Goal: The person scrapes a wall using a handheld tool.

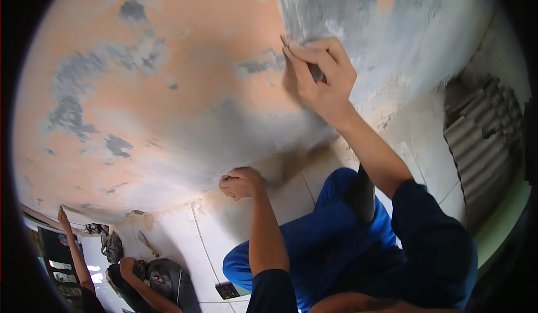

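Observation:
The wall (pixel 207 61) before me is peach-coloured, with grey and whitish patches worn across it. My right hand (pixel 325 83) is up against it, fingers pinched round a thin dark-edged sheet (pixel 284 41) that looks like folded sandpaper. Lower down, my left hand (pixel 241 183) is closed near the foot of the wall; its curled fingers hide what they hold, if anything. My legs in blue trousers (pixel 302 234) are bent below my arms.
White floor tiles (pixel 218 223) run along the wall. Corrugated sheets (pixel 487 139) lean at right. At left, a co-worker's hand (pixel 63 218) touches the wall. A yellow-handled blade tool (pixel 148 246), a black bag (pixel 165 276) and a small dark box (pixel 227 290) lie on the floor.

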{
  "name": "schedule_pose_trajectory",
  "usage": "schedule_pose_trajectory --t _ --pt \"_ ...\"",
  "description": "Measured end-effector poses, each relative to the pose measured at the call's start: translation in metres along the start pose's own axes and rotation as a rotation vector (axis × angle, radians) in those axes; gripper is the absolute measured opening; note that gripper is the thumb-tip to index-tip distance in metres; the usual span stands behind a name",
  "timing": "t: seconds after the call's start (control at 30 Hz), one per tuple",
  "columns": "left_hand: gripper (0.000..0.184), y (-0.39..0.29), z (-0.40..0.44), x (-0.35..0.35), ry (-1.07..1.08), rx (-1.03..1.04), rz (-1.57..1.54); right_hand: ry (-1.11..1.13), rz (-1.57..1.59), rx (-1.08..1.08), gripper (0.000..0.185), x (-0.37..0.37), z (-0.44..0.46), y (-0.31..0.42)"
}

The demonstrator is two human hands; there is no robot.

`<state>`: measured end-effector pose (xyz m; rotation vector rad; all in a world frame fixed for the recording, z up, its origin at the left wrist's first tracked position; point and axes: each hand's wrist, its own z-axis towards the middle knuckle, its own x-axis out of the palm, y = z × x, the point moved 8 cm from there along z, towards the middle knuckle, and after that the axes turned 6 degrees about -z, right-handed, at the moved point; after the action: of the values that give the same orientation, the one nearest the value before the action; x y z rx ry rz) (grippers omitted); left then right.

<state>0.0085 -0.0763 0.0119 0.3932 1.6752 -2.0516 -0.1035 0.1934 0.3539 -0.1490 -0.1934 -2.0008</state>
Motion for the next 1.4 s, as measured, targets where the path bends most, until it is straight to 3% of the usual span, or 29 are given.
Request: schedule_pose_trajectory --t 0.07,0.17,0.3,0.4,0.5,0.6,0.7,0.8,0.9,1.0,1.1,1.2,1.3,1.4 --pt "0.043 -0.002 -0.001 0.002 0.002 -0.019 0.0 -0.003 0.04 0.068 0.008 0.004 0.003 -0.005" --pt "0.044 0.004 0.003 0.007 0.012 0.033 0.019 -0.162 0.069 -0.039 0.012 0.012 0.067 0.002" --pt "0.043 0.004 0.0 0.003 0.041 -0.017 0.009 0.039 -0.104 0.015 0.008 0.002 0.028 0.003" --pt "0.042 0.003 -0.003 0.002 -0.009 -0.013 0.056 0.075 0.133 0.158 0.009 0.002 -0.023 -0.016" --pt "0.043 -0.001 -0.002 -0.002 0.011 -0.018 -0.006 -0.006 -0.015 -0.013 0.008 0.011 0.041 0.0" --pt "0.041 0.007 0.001 0.006 0.012 0.022 0.087 -0.094 0.117 0.006 0.007 0.022 0.068 0.003" --pt "0.047 0.007 0.001 0.005 0.01 0.007 0.027 0.02 -0.049 0.035 0.006 0.006 0.017 -0.001" --pt "0.047 0.004 0.0 0.003 -0.009 -0.03 0.022 0.055 0.124 0.157 0.008 0.002 -0.016 -0.016" --pt "0.04 0.007 0.001 0.006 0.007 -0.034 0.028 -0.008 0.032 0.065 0.008 0.008 0.061 -0.006" --pt "0.041 0.007 0.0 0.006 0.023 -0.009 0.077 -0.055 0.105 -0.077 0.008 0.016 0.076 0.0" --pt "0.039 0.002 -0.003 0.002 0.021 -0.021 -0.001 0.117 0.055 -0.008 0.009 0.008 0.032 -0.003" --pt "0.038 -0.003 -0.003 -0.002 0.028 -0.046 -0.027 0.144 0.133 0.007 0.008 0.013 0.045 -0.003" --pt "0.037 0.0 -0.001 -0.001 0.007 -0.038 -0.021 0.043 0.083 -0.072 0.01 0.024 0.093 0.007" --pt "0.038 0.0 -0.002 -0.001 0.032 -0.009 0.004 0.023 0.056 0.002 0.008 0.019 0.081 0.004"
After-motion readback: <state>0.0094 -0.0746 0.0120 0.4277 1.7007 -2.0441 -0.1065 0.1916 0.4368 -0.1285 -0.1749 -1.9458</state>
